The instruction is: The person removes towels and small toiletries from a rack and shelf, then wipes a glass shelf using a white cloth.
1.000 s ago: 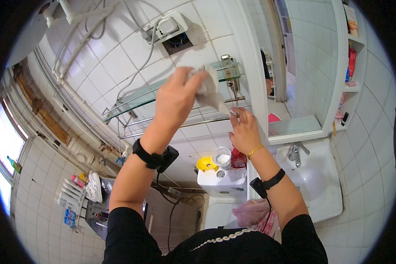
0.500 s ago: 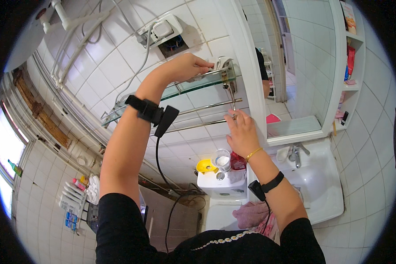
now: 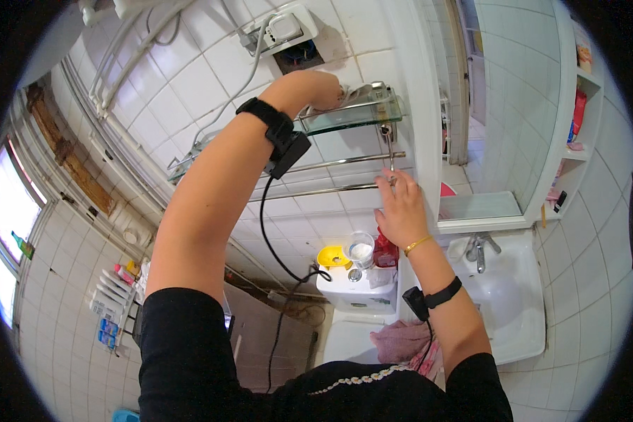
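A glass shelf (image 3: pixel 344 124) with a metal guard rail is mounted on the tiled wall. My left hand (image 3: pixel 321 90) is over its right part, closed on a greyish-white cloth (image 3: pixel 359 93); the fingertips are partly hidden. Below the shelf run two metal towel bars (image 3: pixel 337 188) joined to an end bracket. My right hand (image 3: pixel 404 207) touches the right end of the lower bar, its fingers stretched up and the thumb apart. Both wrists carry black straps with small boxes and cables.
A mirror cabinet (image 3: pixel 499 133) stands right of the shelf, above a white sink (image 3: pixel 503 302). Below is a toilet tank (image 3: pixel 359 290) with a yellow dish (image 3: pixel 334 257), a clear cup (image 3: pixel 359 252) and a red bottle (image 3: pixel 385 250). A power socket (image 3: pixel 286 28) hangs above the shelf.
My left hand has slid along the shelf with the cloth, its fingers turning out of sight. My right hand remains at the bar's end. The whole view has shifted slightly.
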Action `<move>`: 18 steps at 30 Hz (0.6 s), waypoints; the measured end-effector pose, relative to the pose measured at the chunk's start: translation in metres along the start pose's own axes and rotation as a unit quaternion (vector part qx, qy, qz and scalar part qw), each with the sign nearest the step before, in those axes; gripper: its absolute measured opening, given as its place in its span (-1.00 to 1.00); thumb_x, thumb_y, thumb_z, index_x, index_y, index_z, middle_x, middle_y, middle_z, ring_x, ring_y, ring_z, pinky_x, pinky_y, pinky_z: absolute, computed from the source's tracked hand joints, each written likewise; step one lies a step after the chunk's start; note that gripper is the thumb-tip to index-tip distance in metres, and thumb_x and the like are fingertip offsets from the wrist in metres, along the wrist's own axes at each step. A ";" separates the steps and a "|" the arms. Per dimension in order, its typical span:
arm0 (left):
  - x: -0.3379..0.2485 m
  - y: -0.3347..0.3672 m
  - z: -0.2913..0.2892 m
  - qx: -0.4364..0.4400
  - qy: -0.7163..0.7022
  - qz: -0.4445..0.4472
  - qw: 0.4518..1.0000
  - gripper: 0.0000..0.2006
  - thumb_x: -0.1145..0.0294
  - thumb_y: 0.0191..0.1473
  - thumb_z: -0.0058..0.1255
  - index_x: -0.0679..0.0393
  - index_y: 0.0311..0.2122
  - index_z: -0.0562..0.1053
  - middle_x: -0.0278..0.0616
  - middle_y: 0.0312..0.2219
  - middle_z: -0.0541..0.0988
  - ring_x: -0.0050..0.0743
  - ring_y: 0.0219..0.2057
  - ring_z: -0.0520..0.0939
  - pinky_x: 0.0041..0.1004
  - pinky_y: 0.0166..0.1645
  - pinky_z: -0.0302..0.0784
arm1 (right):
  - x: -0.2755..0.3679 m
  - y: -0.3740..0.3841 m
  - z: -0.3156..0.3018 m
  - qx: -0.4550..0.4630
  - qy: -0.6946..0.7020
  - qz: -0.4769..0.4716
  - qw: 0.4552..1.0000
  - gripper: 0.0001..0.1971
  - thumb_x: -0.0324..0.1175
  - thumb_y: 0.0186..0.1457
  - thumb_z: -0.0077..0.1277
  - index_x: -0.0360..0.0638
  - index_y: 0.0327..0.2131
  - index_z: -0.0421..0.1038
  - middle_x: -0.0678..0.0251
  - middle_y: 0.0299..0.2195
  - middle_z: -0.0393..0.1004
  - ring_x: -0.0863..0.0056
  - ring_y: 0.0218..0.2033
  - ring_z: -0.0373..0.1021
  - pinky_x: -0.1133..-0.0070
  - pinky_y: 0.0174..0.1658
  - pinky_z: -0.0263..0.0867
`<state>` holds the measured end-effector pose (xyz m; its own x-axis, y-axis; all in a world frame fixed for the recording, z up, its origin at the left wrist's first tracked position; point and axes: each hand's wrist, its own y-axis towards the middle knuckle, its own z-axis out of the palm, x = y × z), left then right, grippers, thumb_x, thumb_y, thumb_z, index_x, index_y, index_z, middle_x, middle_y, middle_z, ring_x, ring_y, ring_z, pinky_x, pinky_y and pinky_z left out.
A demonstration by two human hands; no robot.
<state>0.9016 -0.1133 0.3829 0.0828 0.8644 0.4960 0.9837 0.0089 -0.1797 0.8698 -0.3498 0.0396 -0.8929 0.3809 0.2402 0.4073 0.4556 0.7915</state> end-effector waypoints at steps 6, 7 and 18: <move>-0.039 0.008 -0.017 -0.083 -0.164 0.030 0.983 -0.46 0.31 0.62 0.00 -0.27 0.58 0.61 0.22 0.21 0.84 0.31 0.08 0.84 0.03 0.25 0.72 | 0.005 0.005 -0.003 -0.004 -0.012 0.000 1.000 -0.20 -0.37 0.02 0.57 -0.01 0.37 0.53 0.23 0.54 0.42 -0.01 0.58 0.26 -0.02 0.56 0.32; -0.046 0.006 -0.021 -0.086 -0.182 0.028 0.979 -0.43 0.34 0.62 0.03 -0.35 0.62 0.57 0.21 0.21 0.84 0.25 0.07 0.85 0.00 0.25 0.72 | 0.004 0.005 -0.003 0.003 -0.017 0.008 1.000 -0.21 -0.38 0.02 0.56 0.00 0.37 0.53 0.24 0.54 0.42 -0.01 0.58 0.26 -0.01 0.56 0.32; 0.131 -0.110 0.094 0.047 -0.229 -0.151 0.960 -0.59 0.01 0.75 -0.03 -0.03 0.14 0.81 -0.05 -0.28 0.75 -0.10 -0.37 0.72 0.02 -0.33 0.64 | 0.025 0.005 0.001 0.024 -0.009 0.006 1.000 -0.17 -0.36 0.08 0.58 0.01 0.43 0.47 0.25 0.57 0.39 -0.03 0.61 0.23 -0.01 0.56 0.32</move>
<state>0.7890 0.0463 0.3882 -0.3036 0.9458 0.1152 0.9313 0.3201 -0.1735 0.8495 -0.3372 0.0494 -0.8843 0.4010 0.2391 0.4272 0.4887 0.7607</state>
